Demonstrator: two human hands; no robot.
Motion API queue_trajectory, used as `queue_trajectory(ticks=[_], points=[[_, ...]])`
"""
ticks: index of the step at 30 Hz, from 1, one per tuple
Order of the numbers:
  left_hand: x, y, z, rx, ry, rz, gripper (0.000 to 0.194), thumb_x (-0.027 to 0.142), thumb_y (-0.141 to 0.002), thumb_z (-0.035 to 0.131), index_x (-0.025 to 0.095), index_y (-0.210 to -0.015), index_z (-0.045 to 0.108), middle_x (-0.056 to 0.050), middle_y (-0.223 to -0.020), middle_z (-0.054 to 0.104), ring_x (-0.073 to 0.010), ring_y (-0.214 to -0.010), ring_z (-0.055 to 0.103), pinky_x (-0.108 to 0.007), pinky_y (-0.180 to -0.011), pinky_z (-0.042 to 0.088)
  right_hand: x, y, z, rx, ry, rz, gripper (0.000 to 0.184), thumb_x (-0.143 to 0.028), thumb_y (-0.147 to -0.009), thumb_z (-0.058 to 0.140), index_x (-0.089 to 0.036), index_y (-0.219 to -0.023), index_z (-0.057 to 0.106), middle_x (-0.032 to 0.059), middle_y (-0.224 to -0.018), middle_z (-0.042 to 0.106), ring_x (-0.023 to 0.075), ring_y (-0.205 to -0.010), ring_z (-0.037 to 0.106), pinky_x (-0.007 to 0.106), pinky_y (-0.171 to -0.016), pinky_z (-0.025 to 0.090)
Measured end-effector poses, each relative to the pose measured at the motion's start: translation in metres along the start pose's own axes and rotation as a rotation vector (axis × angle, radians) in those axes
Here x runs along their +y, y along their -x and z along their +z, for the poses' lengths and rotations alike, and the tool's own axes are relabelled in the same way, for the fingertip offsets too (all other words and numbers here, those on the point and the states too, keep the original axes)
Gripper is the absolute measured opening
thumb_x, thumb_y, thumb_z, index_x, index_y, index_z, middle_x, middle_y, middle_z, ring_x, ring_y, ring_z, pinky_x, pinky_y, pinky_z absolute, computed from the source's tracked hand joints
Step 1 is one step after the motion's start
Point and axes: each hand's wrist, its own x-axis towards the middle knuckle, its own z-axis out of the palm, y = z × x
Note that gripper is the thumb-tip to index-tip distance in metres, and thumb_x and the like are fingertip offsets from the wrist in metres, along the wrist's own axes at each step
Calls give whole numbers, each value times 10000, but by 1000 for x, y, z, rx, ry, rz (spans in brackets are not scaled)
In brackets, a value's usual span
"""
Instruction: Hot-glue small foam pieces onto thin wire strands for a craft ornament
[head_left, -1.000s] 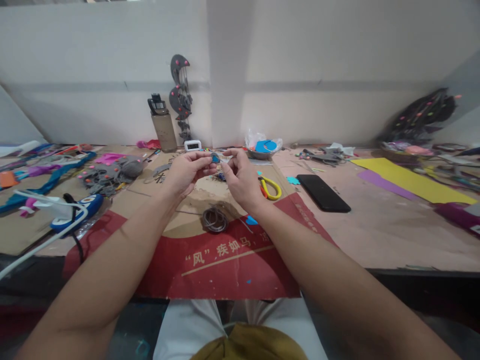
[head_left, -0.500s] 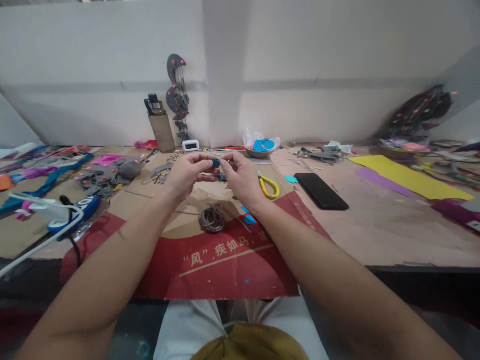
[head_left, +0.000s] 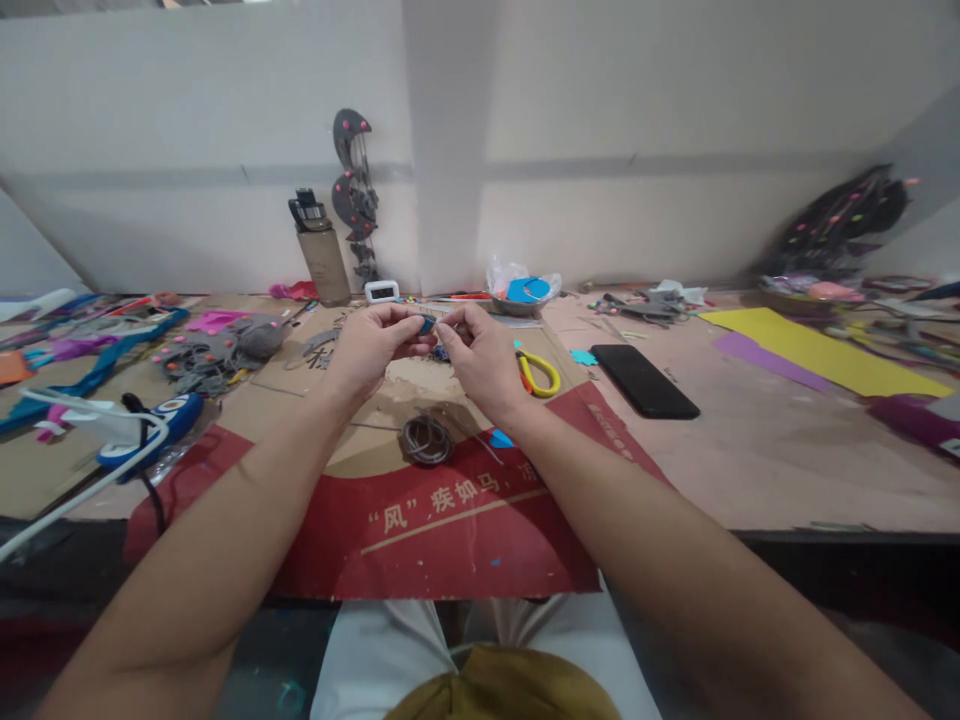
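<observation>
A small dark blue piece (head_left: 427,325) is pinched between the thumb and fingers of my left hand (head_left: 379,345). Close beside it, my right hand (head_left: 478,352) has its thumb and fingertips pressed together at the piece's right edge; whatever it pinches is too small to make out. Below both hands a coil of grey cord (head_left: 427,440) lies on a red and brown cardboard sheet (head_left: 465,540). Yellow-handled scissors (head_left: 541,374) rest just right of my right hand, and a blue cut-out (head_left: 501,439) lies under that forearm.
A black phone (head_left: 645,381) lies to the right, near yellow foam sheet (head_left: 825,352). Behind my hands stand a bottle (head_left: 323,255), a small white clock (head_left: 382,291) and a bowl of blue pieces (head_left: 525,292). Grey pieces with pink dots (head_left: 217,352) and a power strip (head_left: 154,430) occupy the left.
The blue piece has shifted slightly left and tilted in my left fingers. My right fingertips have drawn in a little, and both hands stay close together.
</observation>
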Motion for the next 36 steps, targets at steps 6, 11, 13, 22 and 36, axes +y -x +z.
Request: queue_trajectory(ticks=[6,11,13,22,36], points=[[-2,-1,-1,-1,-49,-3,164,234,-687,707,114,-766,628,-40,-699,652,-125,-612,638,-231,-552,516,1,-3,1,-12,-74,86,153,-302,-841,502,-179,-760,546,-28,-653,534,105,-594,461,242,-580,342],[-6,-7,-7,45,-77,50,133,229,-701,680,113,-731,621,-15,-619,601,-77,-498,559,-157,-391,372,-1,-3,0,-58,-51,95,207,-314,-855,481,-171,-726,556,-42,-600,465,98,-573,402,239,-574,302],[-7,-11,-13,83,-57,52,109,204,-700,672,110,-721,621,-23,-626,611,-73,-494,557,-156,-405,387,-2,-3,-1,-72,-47,92,214,-314,-855,480,-170,-715,554,-45,-593,447,97,-573,390,238,-575,296],[4,-35,-60,417,241,114,85,88,-744,587,121,-666,600,-26,-600,638,-85,-536,606,-177,-539,516,6,-19,-24,-46,12,170,226,-334,-845,448,-177,-781,598,-13,-661,527,124,-641,481,247,-625,375],[-8,-30,-52,247,82,67,166,212,-648,732,112,-762,664,-30,-620,645,-89,-524,605,-162,-469,471,21,1,-15,-448,937,403,333,-298,-754,554,-79,-984,653,241,-1001,646,342,-988,595,443,-808,456]])
